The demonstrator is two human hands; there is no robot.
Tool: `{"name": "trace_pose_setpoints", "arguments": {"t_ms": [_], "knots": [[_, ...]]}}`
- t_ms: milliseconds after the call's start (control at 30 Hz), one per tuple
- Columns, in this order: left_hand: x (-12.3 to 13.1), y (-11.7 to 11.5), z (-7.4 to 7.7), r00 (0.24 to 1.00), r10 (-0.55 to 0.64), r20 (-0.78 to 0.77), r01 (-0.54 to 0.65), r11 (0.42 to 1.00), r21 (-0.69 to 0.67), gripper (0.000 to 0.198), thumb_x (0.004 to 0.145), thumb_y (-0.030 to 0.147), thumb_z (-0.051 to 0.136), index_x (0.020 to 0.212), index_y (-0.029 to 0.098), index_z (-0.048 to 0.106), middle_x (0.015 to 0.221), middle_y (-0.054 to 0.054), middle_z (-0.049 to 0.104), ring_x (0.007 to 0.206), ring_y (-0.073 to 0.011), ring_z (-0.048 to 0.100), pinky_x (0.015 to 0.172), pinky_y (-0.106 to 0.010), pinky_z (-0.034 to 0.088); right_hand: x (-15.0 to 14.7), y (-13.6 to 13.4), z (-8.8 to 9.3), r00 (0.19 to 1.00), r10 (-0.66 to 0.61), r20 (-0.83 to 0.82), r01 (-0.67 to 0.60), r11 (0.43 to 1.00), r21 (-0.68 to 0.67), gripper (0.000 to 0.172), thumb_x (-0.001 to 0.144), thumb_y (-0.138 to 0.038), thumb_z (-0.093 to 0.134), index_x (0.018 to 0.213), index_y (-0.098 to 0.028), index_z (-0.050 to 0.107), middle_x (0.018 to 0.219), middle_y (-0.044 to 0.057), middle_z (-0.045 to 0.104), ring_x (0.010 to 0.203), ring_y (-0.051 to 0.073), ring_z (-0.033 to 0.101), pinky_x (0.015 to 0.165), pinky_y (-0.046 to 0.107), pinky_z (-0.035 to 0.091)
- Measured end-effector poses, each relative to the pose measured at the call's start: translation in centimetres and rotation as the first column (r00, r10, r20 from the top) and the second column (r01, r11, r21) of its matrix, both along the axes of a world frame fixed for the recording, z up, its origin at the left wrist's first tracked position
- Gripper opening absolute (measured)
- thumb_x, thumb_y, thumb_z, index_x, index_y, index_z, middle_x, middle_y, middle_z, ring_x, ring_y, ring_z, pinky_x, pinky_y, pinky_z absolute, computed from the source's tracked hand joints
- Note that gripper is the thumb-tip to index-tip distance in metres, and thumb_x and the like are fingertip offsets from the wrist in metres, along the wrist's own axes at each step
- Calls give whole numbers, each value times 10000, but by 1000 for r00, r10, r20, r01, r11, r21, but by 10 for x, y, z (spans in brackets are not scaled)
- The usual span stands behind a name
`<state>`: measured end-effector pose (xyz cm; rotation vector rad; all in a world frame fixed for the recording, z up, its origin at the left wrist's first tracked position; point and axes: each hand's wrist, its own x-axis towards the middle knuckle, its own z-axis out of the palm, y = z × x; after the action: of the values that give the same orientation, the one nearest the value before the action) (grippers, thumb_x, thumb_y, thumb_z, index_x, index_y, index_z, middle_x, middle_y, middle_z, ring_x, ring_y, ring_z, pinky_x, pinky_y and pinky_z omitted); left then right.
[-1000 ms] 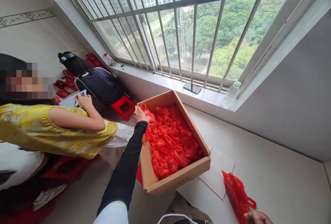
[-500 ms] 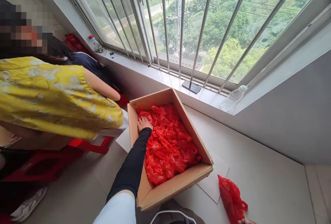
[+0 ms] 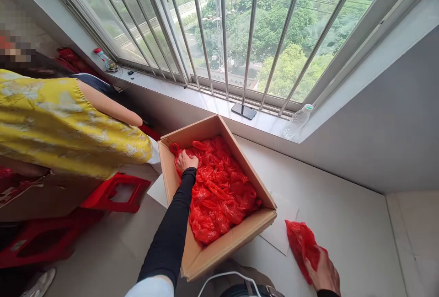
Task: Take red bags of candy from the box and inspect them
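My left hand (image 3: pixel 187 161), in a black sleeve, reaches into the left corner of an open cardboard box (image 3: pixel 229 246). Its curled fingers close on a red plastic bag (image 3: pixel 177 156) at the top of the pile. Many more crumpled red plastic bags (image 3: pixel 219 192) fill the lower part of the box, which is tilted towards me. To the right, outside the box, my right hand (image 3: pixel 323 269) grips another red plastic bag (image 3: pixel 302 242) that hangs above the floor. What is inside this bag, if anything, I cannot tell.
A person in a yellow patterned top (image 3: pixel 68 123) is close on the left, beside red stools (image 3: pixel 118 192) and another cardboard box (image 3: pixel 61 192). Along the barred window, the sill holds a phone (image 3: pixel 243 111) and a clear plastic bottle (image 3: pixel 298 122). White sheets (image 3: pixel 276 237) lie under the box.
My right hand has come into view from the bottom edge, holding its bag. My left fingers have curled more on a bag. The view has shifted slightly to the right.
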<state>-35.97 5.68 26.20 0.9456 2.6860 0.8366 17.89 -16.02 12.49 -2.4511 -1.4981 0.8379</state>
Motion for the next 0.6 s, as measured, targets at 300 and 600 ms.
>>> {"name": "trace_pose_setpoints", "arguments": {"t_ms": [300, 600], "knots": [[132, -54, 88, 796, -513, 322, 329, 812, 481, 406, 844, 323, 566, 1217, 164, 588, 990, -75, 702, 862, -188, 664, 833, -345, 541, 11, 29, 49, 967, -70, -243, 83, 996, 42, 377, 777, -456, 495, 1040, -221, 628, 937, 72, 749, 855, 249, 679, 833, 382, 524], [320, -142, 99, 245, -695, 676, 727, 593, 346, 500, 899, 476, 579, 1298, 175, 599, 1004, -91, 674, 781, -172, 588, 685, -299, 480, 8, 22, 169, 877, 91, -472, 46, 962, 271, 388, 889, -454, 522, 1164, -200, 620, 1005, 74, 727, 823, 194, 671, 772, 326, 555]]}}
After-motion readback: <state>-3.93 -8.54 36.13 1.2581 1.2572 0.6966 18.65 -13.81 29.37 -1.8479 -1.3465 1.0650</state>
